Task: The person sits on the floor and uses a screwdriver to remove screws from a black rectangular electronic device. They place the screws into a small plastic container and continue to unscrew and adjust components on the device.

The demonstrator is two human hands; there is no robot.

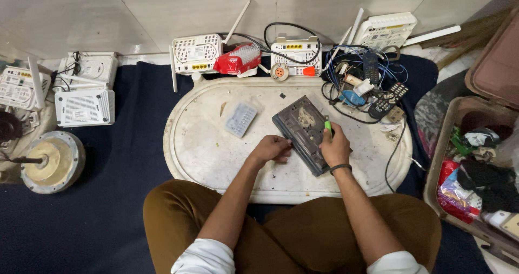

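Head view: grey metal device chassis [304, 131] lies tilted near middle of white oval tray table [200, 155]. My left hand [272, 148] curls closed against chassis near edge. My right hand [335, 147] grips green-handled screwdriver [327, 126], tip down on chassis right side. Small clear parts box [241, 119] lies left of chassis, apart. Remotes and cable tangle [367, 85] sit at far right edge.

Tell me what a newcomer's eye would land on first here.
First, the two hands at the centre of the white oval table: the left hand steadies a grey metal device casing while the right hand works on it with a green-handled tool. Next, the white routers lined along the table's far edge, and the tangle of cables and remote controls at its far right.
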